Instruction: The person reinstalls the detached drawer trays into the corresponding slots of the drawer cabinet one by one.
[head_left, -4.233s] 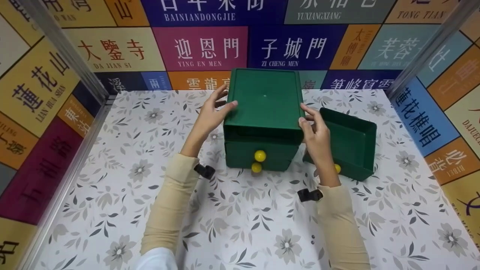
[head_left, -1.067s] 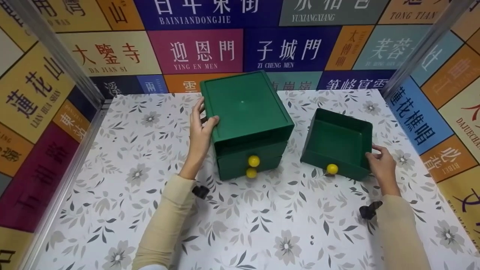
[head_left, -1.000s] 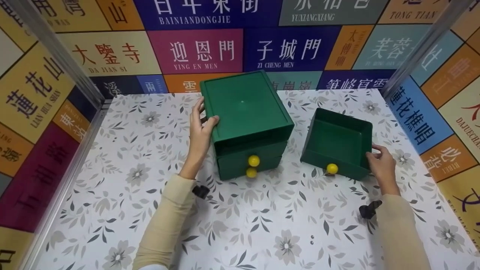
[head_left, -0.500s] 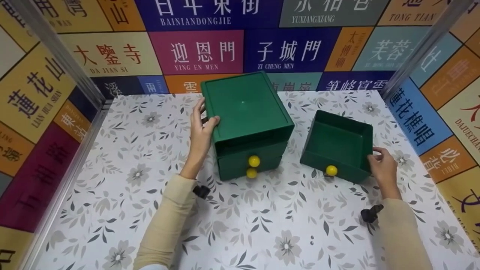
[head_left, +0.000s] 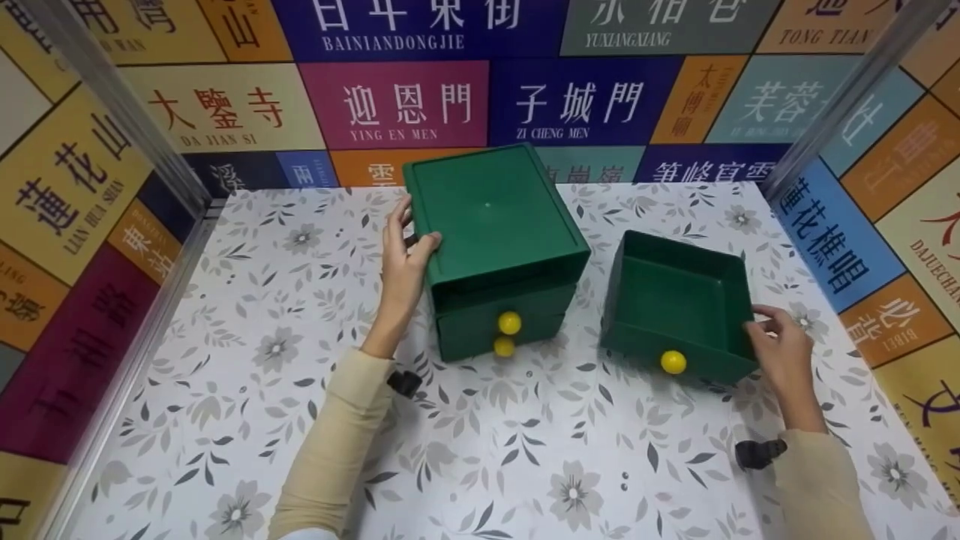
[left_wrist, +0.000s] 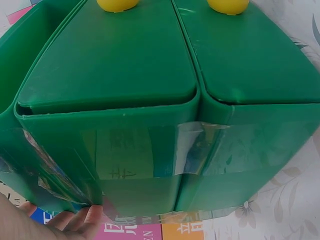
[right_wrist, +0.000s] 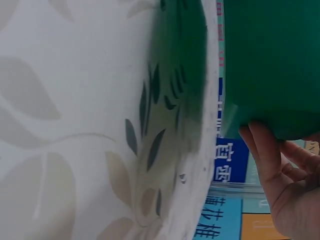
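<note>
A green tabletop drawer cabinet (head_left: 495,217) stands left of centre, turned at an angle. Its top slot (head_left: 510,285) is a dark gap; below it are two drawer fronts with yellow knobs (head_left: 509,322). My left hand (head_left: 401,262) rests against the cabinet's left side, its thumb at the top edge; in the left wrist view the fingertips touch the taped side. To the right, a separate green drawer (head_left: 671,307) with a yellow knob (head_left: 673,362) faces up, nothing visible inside. My right hand (head_left: 784,352) pinches its right wall; in the right wrist view the drawer appears raised off the table.
A white table (head_left: 480,450) with grey leaf and flower print lies under everything. Panels with Chinese lettering (head_left: 420,105) close off the back and both sides, with metal corner strips (head_left: 142,112). Clear tape (left_wrist: 125,150) runs along the cabinet's side.
Earlier both hands held the cabinet, which has since turned and shifted left. My right hand moved onto the loose drawer, which has now come slightly up and nearer to me.
</note>
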